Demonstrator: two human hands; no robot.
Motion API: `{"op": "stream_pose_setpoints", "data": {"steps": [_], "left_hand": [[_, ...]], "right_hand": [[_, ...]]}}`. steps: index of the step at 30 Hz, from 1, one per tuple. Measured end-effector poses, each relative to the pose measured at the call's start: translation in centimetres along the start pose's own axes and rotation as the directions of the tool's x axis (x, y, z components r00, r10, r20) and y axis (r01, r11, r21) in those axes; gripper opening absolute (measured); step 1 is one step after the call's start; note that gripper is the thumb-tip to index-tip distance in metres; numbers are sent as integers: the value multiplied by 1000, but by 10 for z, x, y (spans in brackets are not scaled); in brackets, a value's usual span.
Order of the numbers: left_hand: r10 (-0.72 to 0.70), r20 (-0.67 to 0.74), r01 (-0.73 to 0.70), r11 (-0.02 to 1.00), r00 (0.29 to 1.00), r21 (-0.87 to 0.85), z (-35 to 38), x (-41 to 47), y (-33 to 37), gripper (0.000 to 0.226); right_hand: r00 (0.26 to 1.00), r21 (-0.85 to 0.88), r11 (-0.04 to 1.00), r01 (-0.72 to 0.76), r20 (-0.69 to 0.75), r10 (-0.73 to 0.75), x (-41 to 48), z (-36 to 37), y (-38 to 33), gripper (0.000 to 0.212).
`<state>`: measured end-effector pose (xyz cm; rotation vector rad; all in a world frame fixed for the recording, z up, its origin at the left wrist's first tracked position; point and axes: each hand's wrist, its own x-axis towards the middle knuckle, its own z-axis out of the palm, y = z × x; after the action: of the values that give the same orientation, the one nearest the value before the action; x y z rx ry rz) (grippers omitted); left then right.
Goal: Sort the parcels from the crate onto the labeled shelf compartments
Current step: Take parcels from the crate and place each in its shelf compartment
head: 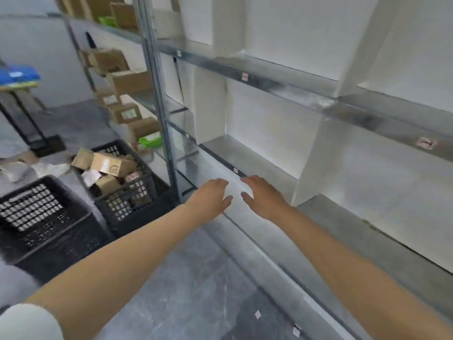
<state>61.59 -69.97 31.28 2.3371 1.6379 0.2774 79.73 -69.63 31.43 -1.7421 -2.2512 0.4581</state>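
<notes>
Both hands, left hand (212,196) and right hand (263,197), spread, empty, at the shelf edge (247,231); next, turn to the parcel crate (127,192); take one parcel (109,164); read its label first.

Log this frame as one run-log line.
left hand: open, empty | right hand: open, empty | both: over lower shelf edge | crate: parcels remaining

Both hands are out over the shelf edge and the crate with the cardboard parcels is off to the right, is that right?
Not quite: the head view shows the crate holding the cardboard parcels on the left. The left hand and right hand are indeed out over the shelf edge, both empty.
</notes>
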Motion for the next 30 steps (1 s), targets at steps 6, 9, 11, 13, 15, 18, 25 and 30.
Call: {"op": "stream_pose_setpoints", "data": {"steps": [6, 9, 11, 13, 15, 18, 25, 30], "left_hand": [[-110, -138, 129, 981, 984, 142, -68, -44, -124, 47], [-193, -176, 221, 962, 965, 160, -85, -55, -171, 49], [-257, -208, 285, 951, 944, 119, -92, -55, -200, 48], [-318, -221, 342, 936, 922, 81, -98, -52, -223, 50], [-370, -222, 392, 917, 902, 65, -105, -46, -240, 48], [-469, -198, 484, 874, 861, 34, -112, -26, -271, 37], [-573, -255, 590, 807, 779, -12, -147, 52, -342, 42], [-633, -268, 640, 765, 727, -72, -148, 105, -409, 48]], "right_hand": [[977, 25, 977, 213, -13, -213, 86, 29, -129, 48], [958, 6, 959, 284, 47, -283, 115, 47, -171, 44], [941, -3, 945, 328, 82, -327, 136, 55, -192, 43], [923, -5, 928, 372, 111, -369, 160, 62, -207, 45], [909, -2, 919, 395, 145, -390, 187, 69, -218, 48], [890, 8, 909, 417, 198, -410, 232, 82, -230, 52], [838, 75, 874, 479, 258, -481, 355, 97, -256, 49], [844, 126, 883, 452, 258, -469, 436, 108, -258, 49]]}}
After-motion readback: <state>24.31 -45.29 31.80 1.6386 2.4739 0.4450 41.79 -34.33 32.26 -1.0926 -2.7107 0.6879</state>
